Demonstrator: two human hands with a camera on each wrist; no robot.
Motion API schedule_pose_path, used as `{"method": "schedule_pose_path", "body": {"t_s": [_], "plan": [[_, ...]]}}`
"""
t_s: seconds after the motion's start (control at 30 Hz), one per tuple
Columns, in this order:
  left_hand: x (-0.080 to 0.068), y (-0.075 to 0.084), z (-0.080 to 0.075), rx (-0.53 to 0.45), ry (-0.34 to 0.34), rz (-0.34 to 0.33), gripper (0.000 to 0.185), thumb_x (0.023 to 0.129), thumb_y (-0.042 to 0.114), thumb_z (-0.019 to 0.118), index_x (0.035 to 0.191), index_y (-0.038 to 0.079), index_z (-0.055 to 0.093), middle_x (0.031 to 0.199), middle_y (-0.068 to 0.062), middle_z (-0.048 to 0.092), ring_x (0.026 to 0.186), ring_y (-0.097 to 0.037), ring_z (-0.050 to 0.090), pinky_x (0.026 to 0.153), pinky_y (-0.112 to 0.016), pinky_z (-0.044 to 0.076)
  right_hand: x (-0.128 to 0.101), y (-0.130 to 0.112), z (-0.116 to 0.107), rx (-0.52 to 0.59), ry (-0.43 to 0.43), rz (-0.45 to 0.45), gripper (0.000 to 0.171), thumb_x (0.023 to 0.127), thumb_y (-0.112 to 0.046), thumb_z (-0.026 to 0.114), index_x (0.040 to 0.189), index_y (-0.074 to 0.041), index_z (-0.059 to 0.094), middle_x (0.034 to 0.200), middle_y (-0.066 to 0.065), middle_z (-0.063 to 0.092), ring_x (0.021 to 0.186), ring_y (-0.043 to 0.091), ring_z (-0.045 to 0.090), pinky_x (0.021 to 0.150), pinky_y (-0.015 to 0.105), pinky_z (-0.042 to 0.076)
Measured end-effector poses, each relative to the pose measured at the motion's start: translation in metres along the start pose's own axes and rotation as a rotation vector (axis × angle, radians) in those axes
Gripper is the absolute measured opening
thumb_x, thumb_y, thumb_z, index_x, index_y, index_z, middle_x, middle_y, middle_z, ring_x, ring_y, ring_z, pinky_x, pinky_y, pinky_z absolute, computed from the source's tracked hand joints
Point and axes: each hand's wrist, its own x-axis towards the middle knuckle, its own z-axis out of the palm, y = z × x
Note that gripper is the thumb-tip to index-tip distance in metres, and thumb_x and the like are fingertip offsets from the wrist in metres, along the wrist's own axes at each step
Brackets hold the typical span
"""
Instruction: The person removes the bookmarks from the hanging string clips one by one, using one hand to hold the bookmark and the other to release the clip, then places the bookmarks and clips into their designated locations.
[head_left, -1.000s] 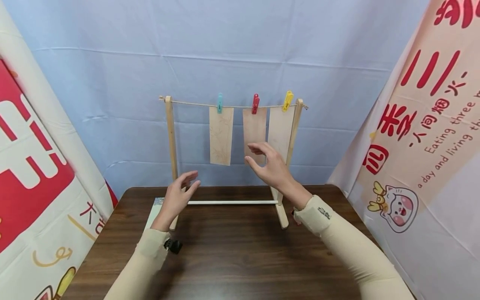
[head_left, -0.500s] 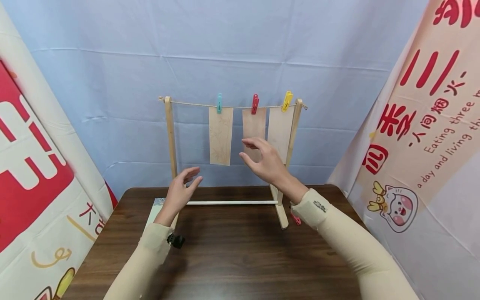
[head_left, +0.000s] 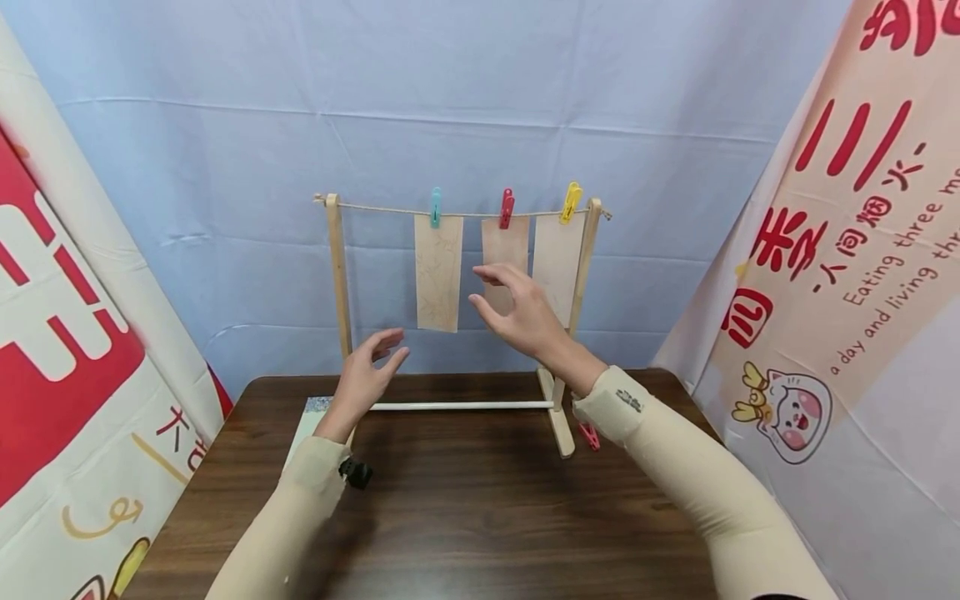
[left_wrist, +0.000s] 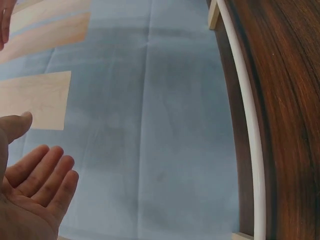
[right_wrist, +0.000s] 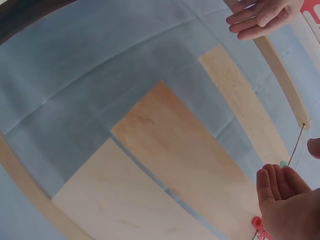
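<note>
Three paper strips hang from a cord (head_left: 382, 209) on a wooden frame (head_left: 339, 279). A teal clothespin (head_left: 436, 207) clips the left strip (head_left: 438, 275), a red clothespin (head_left: 507, 208) the middle strip (right_wrist: 185, 155), and a yellow clothespin (head_left: 571, 202) the right strip (head_left: 558, 258). My right hand (head_left: 521, 310), fingers loosely bent and holding nothing, overlaps the lower middle strip in the head view. Near the frame's left post my left hand (head_left: 366, 375) hovers with relaxed fingers and nothing in it. In the left wrist view its palm (left_wrist: 37, 190) faces up.
A white rod (head_left: 465, 406) joins the frame's feet low over the dark wooden table (head_left: 465, 508). One pink clothespin (head_left: 589, 435) lies by the right foot (head_left: 562, 433). A pale green card (head_left: 303, 429) lies behind my left wrist. Blue cloth (head_left: 465, 108) hangs behind the frame.
My right hand has drifted up and to the left across the middle strip. The left hand has risen slightly, moving a little to the right. The hanging strips stay clipped.
</note>
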Motion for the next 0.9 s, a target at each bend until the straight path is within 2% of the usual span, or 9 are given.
{"method": "schedule_pose_path", "body": {"t_s": [0.27,0.53,0.73,0.9], "plan": [[0.011,0.003,0.007,-0.026,-0.036,-0.011,0.048,0.108,0.03,0.069,0.151,0.011,0.059,0.151,-0.012,0.062,0.141,-0.031,0.058,0.118,-0.046,0.046,0.013,-0.001,-0.001,0.002,0.005,-0.009,0.044,0.102,-0.014,0.076,0.142,0.001,0.064,0.137,0.017,0.068,0.125,0.029,0.064,0.11,0.043,0.051],[0.02,0.004,0.01,-0.032,-0.029,-0.004,0.051,0.108,0.029,0.07,0.152,0.005,0.058,0.151,-0.014,0.062,0.14,-0.033,0.058,0.117,-0.048,0.047,0.025,-0.004,-0.003,-0.035,-0.011,-0.04,0.047,0.103,-0.013,0.075,0.144,0.004,0.062,0.137,0.02,0.067,0.127,0.031,0.063,0.112,0.044,0.051],[0.026,0.006,0.012,-0.033,-0.027,-0.013,0.05,0.107,0.026,0.071,0.151,0.006,0.058,0.151,-0.018,0.062,0.139,-0.036,0.059,0.117,-0.05,0.047,0.035,-0.005,-0.005,-0.038,-0.01,-0.061,0.046,0.103,-0.012,0.075,0.143,0.005,0.062,0.138,0.021,0.066,0.128,0.032,0.063,0.113,0.045,0.05],[0.03,0.007,0.014,-0.036,-0.031,-0.013,0.05,0.107,0.031,0.071,0.15,0.007,0.059,0.15,-0.016,0.062,0.139,-0.034,0.059,0.117,-0.048,0.047,0.04,-0.002,-0.006,-0.052,-0.012,-0.09,0.045,0.103,-0.012,0.074,0.142,0.006,0.062,0.136,0.022,0.067,0.126,0.033,0.064,0.112,0.046,0.051]]}}
